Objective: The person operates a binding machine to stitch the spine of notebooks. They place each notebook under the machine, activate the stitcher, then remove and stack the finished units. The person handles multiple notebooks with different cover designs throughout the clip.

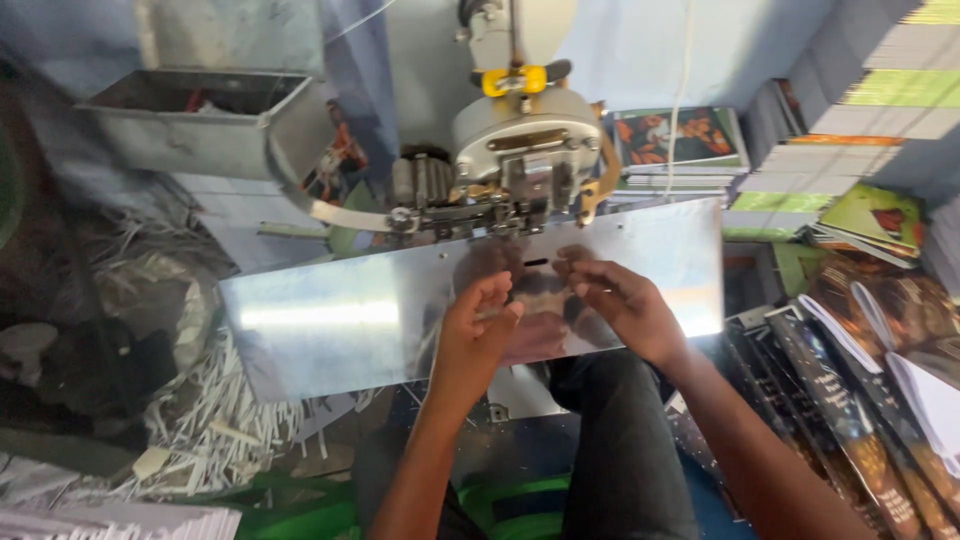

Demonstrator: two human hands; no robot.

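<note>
Metal plate below the stitching head is touched by both empty, loosely open hands, left and right, with booklets stacked alongside and none yet placed for stitching.

Both hands over the shiny metal table plate of a stitching machine. Left hand fingers curled, tips just short of the small slot in the plate. Right hand fingertips just right of that slot, pinched together; anything held is too small to tell. Machine head directly beyond both sets of fingertips. Paper trimmings well left of left fingers. Booklet stacks right of right fingers. Metal tray far upper left.
</note>
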